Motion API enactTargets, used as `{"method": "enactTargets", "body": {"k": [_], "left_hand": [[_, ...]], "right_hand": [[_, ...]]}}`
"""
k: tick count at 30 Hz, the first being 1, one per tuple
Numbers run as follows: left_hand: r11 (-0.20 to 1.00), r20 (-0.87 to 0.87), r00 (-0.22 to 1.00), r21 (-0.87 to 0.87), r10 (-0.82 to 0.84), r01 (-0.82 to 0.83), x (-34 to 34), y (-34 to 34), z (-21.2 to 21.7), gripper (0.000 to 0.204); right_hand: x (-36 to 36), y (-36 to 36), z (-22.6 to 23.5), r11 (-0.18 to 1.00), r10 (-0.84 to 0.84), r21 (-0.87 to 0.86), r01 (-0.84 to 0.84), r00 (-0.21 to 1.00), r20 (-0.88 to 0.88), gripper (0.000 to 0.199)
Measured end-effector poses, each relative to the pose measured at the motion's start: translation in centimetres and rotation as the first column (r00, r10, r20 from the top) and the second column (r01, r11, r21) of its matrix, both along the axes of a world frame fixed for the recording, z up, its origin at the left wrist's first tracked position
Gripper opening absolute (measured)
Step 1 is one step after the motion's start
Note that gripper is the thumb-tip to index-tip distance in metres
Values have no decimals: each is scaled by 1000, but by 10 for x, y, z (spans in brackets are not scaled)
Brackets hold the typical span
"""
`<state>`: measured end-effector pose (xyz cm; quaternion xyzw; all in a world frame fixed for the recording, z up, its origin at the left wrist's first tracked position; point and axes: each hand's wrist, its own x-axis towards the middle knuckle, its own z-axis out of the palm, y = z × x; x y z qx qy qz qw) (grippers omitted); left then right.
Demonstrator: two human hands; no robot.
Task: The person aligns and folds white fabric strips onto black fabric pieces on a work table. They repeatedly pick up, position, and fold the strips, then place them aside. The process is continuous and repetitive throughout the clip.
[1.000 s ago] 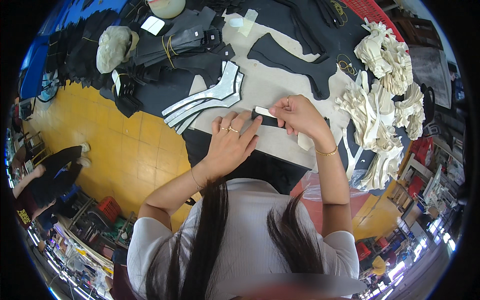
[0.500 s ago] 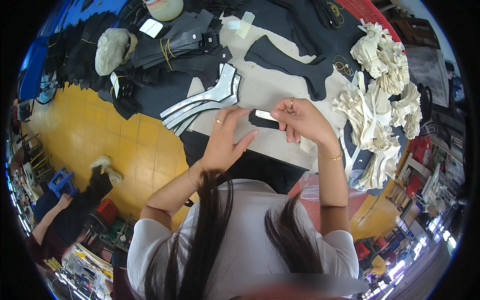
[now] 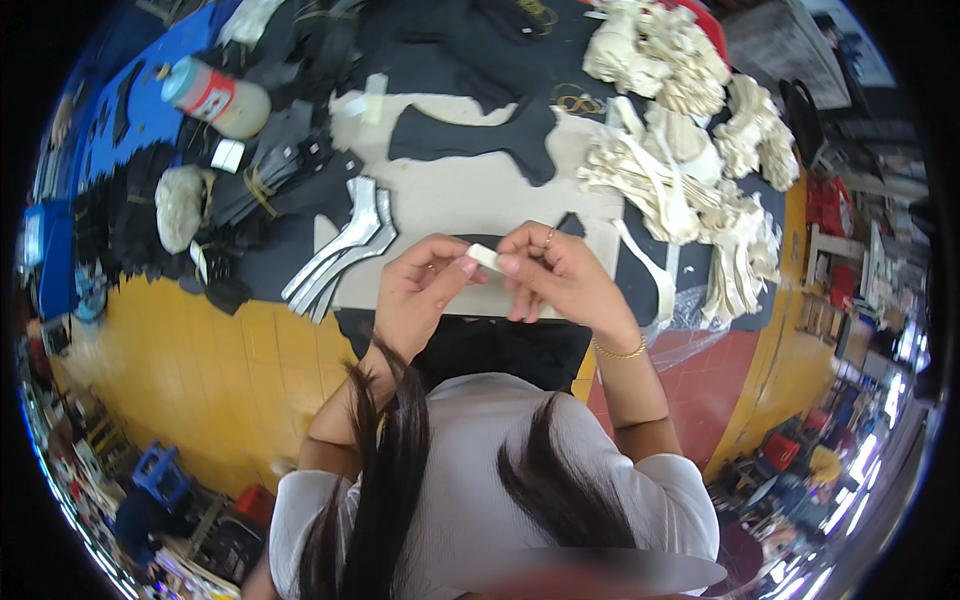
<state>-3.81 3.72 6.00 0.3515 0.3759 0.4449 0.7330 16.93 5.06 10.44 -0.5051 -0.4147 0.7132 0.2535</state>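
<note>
Between my two hands is a small white strip (image 3: pixel 484 257), pinched at both ends. My left hand (image 3: pixel 415 285) grips one end with thumb and fingertips. At the other end, the thumb and fingers of my right hand (image 3: pixel 565 280) close on the strip. Partly hidden behind the hands, a dark curved piece lies on a pale sheet (image 3: pixel 370 165). Left of my left hand rests a short stack of curved silvery-grey pieces (image 3: pixel 350 245) with dark edges. Farther up the sheet sits a flat black cut piece (image 3: pixel 470 140).
Bundles of cream-coloured strips (image 3: pixel 690 170) crowd the table's right side. At the left are banded black pieces (image 3: pixel 250 180), a clear plastic bag (image 3: pixel 180 208) and a bottle (image 3: pixel 218 98) with a red and blue band. Yellow rubber bands (image 3: pixel 578 100) lie near the sheet.
My left hand has gone from spread fingers to pinching the white strip together with my right. The black piece earlier under the strip is no longer between my fingers. The whole view has shifted.
</note>
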Motion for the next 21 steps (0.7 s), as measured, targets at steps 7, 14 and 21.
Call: {"method": "enactTargets", "body": {"k": [7, 14, 21], "left_hand": [[962, -40, 997, 263, -71, 79, 18, 6, 30, 6], [942, 47, 992, 319, -120, 99, 40, 20, 44, 6], [950, 72, 991, 301, -115, 89, 46, 26, 54, 12]], "right_hand": [[3, -29, 7, 672, -240, 724, 158, 971, 10, 23], [4, -42, 2, 170, -538, 960, 221, 837, -98, 20], [10, -56, 7, 225, -486, 902, 368, 845, -224, 8]]}}
